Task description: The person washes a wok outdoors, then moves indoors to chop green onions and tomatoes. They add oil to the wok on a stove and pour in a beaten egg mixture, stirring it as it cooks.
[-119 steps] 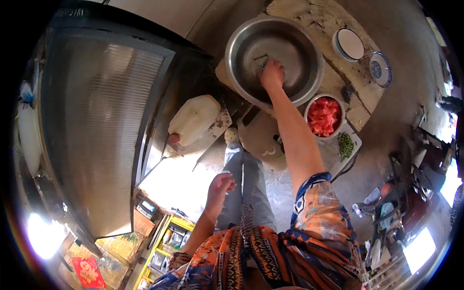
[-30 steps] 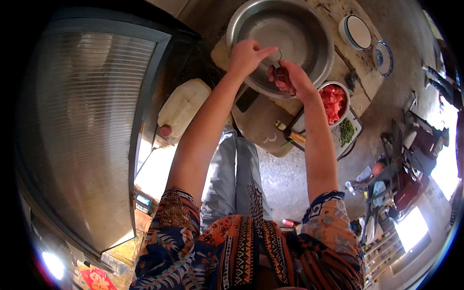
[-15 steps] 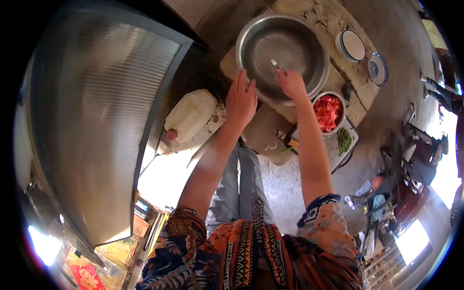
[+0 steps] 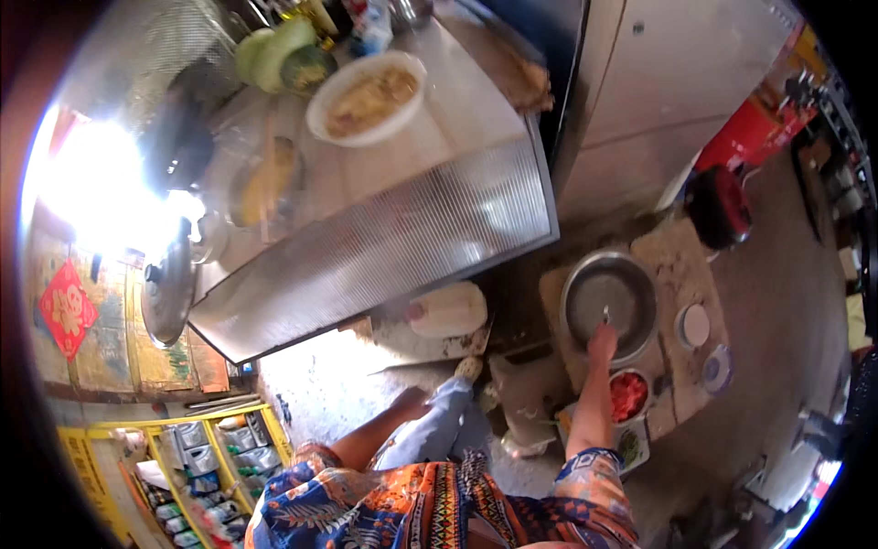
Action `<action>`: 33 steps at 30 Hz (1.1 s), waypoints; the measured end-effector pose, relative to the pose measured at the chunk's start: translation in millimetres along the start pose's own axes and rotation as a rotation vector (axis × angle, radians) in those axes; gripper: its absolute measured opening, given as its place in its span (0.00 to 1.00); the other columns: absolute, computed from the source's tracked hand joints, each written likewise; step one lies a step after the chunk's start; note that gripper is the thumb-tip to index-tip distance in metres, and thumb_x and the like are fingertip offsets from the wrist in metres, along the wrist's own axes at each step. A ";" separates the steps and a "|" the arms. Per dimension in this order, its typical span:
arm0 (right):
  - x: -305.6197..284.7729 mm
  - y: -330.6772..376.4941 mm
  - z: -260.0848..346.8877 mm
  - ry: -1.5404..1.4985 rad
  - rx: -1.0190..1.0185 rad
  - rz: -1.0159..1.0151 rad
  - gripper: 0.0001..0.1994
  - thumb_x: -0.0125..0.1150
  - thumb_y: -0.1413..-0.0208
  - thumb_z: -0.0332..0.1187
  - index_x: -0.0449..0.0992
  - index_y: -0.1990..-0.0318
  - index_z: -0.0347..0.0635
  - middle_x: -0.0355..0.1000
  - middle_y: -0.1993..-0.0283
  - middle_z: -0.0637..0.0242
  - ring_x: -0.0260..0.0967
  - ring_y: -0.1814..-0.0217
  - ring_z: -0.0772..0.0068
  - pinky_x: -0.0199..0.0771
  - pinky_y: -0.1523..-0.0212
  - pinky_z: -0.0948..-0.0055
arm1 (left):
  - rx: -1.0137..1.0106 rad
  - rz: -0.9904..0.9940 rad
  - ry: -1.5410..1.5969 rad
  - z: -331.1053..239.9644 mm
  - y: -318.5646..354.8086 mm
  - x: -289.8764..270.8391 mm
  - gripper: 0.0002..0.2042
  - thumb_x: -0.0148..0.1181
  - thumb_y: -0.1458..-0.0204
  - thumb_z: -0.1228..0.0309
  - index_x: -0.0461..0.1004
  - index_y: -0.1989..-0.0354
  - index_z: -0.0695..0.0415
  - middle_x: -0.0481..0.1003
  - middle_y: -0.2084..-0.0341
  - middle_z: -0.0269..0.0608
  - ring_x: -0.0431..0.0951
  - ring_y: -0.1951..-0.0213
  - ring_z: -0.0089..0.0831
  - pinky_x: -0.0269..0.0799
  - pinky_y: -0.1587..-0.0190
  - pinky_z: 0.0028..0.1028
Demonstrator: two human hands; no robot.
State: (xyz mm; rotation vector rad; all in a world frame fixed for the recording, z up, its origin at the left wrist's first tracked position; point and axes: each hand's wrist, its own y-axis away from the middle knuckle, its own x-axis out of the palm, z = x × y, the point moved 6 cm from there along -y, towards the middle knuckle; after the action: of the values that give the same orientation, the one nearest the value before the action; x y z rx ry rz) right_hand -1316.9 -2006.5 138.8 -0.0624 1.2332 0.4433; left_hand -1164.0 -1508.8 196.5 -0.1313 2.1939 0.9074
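My right hand is closed around a small shiny metal utensil, held over a wide steel basin. Most of the utensil hides in the fingers, so its kind is unclear. Close to my right forearm, a bowl of chopped red pieces, which look like tomato, stands below the basin. Chopped greens lie on a white board beside that forearm. My left hand is low by my left knee, away from the basin; its fingers are too blurred to read.
A ribbed-front counter spans the upper left, bearing a white bowl of food. Below its edge lies a pale plastic jug. Right of the basin are a white enamel dish and a blue-patterned dish. A yellow rack stands lower left.
The view has swung left, bringing the counter top and rack into sight. My left hand has left the basin's rim and dropped beside my knee. My right hand stays over the basin with the utensil.
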 end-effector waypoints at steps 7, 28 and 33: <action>-163.9 21.2 118.2 -1.110 0.129 0.379 0.20 0.42 0.38 0.50 0.76 0.64 0.46 0.62 0.82 0.76 0.52 0.86 0.83 0.48 0.86 0.79 | -0.790 -0.207 0.259 176.2 187.5 96.5 0.13 0.57 0.56 0.58 0.79 0.74 0.54 0.77 0.74 0.52 0.78 0.68 0.49 0.73 0.63 0.43; -121.4 -29.9 116.9 -1.161 0.082 0.131 0.18 0.40 0.36 0.43 0.70 0.71 0.41 0.71 0.74 0.65 0.67 0.79 0.72 0.65 0.80 0.71 | -0.899 -0.551 0.829 138.8 224.7 87.5 0.16 0.58 0.56 0.59 0.76 0.77 0.63 0.74 0.86 0.45 0.74 0.83 0.35 0.70 0.76 0.37; -191.3 -8.7 191.3 -0.939 -0.191 0.062 0.16 0.46 0.39 0.42 0.72 0.70 0.40 0.72 0.73 0.66 0.69 0.71 0.74 0.68 0.69 0.73 | -1.016 -0.540 1.261 159.3 216.6 112.6 0.08 0.60 0.56 0.69 0.76 0.77 0.62 0.71 0.86 0.39 0.72 0.85 0.32 0.71 0.82 0.34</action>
State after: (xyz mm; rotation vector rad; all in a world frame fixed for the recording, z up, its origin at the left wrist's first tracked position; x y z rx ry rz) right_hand -1191.4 -2016.7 378.5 0.0234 0.2692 0.5528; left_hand -1225.0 -1225.2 168.5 -2.1285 2.1180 1.7653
